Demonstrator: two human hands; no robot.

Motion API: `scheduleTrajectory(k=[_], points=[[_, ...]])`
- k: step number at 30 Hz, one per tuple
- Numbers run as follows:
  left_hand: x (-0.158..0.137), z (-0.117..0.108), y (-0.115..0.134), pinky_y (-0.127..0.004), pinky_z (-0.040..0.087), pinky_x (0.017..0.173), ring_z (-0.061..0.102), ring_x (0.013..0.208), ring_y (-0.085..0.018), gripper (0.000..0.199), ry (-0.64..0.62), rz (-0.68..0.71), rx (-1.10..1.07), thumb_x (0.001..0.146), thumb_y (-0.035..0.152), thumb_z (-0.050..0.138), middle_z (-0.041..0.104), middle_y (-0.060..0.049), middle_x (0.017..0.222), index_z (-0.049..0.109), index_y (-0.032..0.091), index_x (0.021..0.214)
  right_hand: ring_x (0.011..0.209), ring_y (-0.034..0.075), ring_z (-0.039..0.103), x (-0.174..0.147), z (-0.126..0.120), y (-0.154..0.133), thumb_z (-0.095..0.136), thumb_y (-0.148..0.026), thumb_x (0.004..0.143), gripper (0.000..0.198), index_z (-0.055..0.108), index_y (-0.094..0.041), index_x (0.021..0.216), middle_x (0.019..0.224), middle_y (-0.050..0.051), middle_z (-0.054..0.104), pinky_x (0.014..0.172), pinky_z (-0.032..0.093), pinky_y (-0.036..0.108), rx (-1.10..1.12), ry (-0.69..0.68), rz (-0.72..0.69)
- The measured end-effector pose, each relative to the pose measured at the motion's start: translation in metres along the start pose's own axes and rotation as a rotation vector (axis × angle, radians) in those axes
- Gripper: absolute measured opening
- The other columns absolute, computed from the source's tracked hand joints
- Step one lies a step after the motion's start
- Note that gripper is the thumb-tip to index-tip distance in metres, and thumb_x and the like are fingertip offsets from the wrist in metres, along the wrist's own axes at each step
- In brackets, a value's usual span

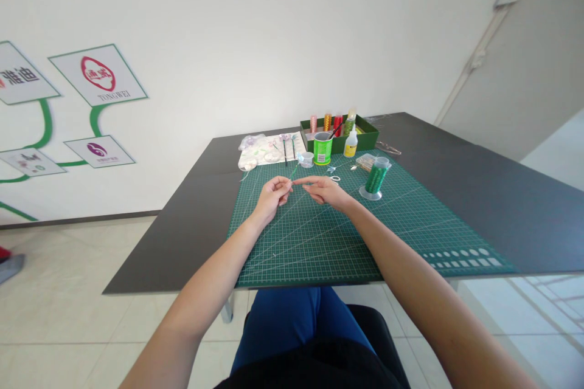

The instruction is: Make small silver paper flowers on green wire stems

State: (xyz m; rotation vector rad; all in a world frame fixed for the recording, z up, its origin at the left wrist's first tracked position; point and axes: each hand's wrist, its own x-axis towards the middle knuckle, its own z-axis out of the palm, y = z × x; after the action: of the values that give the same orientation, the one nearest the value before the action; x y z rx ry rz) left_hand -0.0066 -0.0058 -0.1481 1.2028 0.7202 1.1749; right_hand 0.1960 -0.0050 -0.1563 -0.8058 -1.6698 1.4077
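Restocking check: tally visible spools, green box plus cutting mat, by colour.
Pink spool: 1
Orange spool: 1
Red spool: 1
Green spools, one on the mat, one in the box: 2
Total: 5

The cutting mat [314, 249] looks matt, the bottle [350, 146] smooth plastic.

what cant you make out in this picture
All in the head view:
- Lower end of the green stem: hidden by the left hand's grip.
- Whether the right hand touches the stem: too small to tell.
- Bottle label: print too small to read.
- Inside of the green box: partly hidden by its front wall.
- Upper-left wall sign: cut off by the left edge.
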Motion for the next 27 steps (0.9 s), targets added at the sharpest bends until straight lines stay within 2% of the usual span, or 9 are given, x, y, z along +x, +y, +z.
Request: scheduleTrajectory(k=[8,19,22,25,27], points=[[0.000,0.000,0.001,-0.017,0.017,0.039,0.038,0.044,-0.002,0.040,-0.010,-0.010,-0.019,0.066,0.039,0.088,0.062,0.001,0.067,0.062,0.013,0.082,0.038,0.006,0.024,-0.001,0.000,0.000,0.065,-0.041,0.089,0.055,0.065,-0.007,0.132,0.042,-0.012,0.035,0.042,0.019,0.022,0.095,0.023,-0.003],[-0.002,0.000,0.002,-0.018,0.017,0.041,0.038,0.046,-0.004,0.038,-0.056,-0.022,0.048,0.073,0.043,0.084,0.061,0.001,0.071,0.060,0.015,0.084,0.038,0.006,0.025,0.001,0.001,0.000,0.064,-0.041,0.088,0.053,0.067,-0.007,0.129,0.041,-0.013,0.035,0.041,0.020,0.022,0.034,0.030,0.011],[-0.003,0.000,0.000,-0.019,0.023,0.044,0.039,0.047,-0.006,0.033,-0.074,0.019,0.219,0.079,0.045,0.077,0.062,0.000,0.070,0.061,0.016,0.085,0.037,0.006,0.026,0.003,0.000,0.004,0.064,-0.040,0.087,0.052,0.068,-0.006,0.126,0.040,-0.012,0.036,0.041,0.021,0.022,-0.015,0.032,0.007],[-0.007,0.004,-0.003,-0.022,0.032,0.053,0.045,0.053,-0.009,0.023,-0.135,0.145,0.545,0.085,0.037,0.071,0.061,0.000,0.067,0.063,0.016,0.082,0.037,0.006,0.028,0.003,0.000,0.005,0.063,-0.036,0.085,0.050,0.069,-0.005,0.124,0.040,-0.012,0.036,0.041,0.022,0.022,-0.059,0.044,-0.015],[-0.011,0.008,-0.003,-0.023,0.033,0.057,0.047,0.056,-0.011,0.015,-0.215,0.236,0.752,0.086,0.029,0.069,0.059,0.001,0.064,0.065,0.016,0.079,0.038,0.007,0.029,0.002,0.000,0.005,0.063,-0.035,0.085,0.049,0.069,-0.005,0.123,0.040,-0.012,0.037,0.042,0.023,0.022,-0.083,0.050,-0.031]])
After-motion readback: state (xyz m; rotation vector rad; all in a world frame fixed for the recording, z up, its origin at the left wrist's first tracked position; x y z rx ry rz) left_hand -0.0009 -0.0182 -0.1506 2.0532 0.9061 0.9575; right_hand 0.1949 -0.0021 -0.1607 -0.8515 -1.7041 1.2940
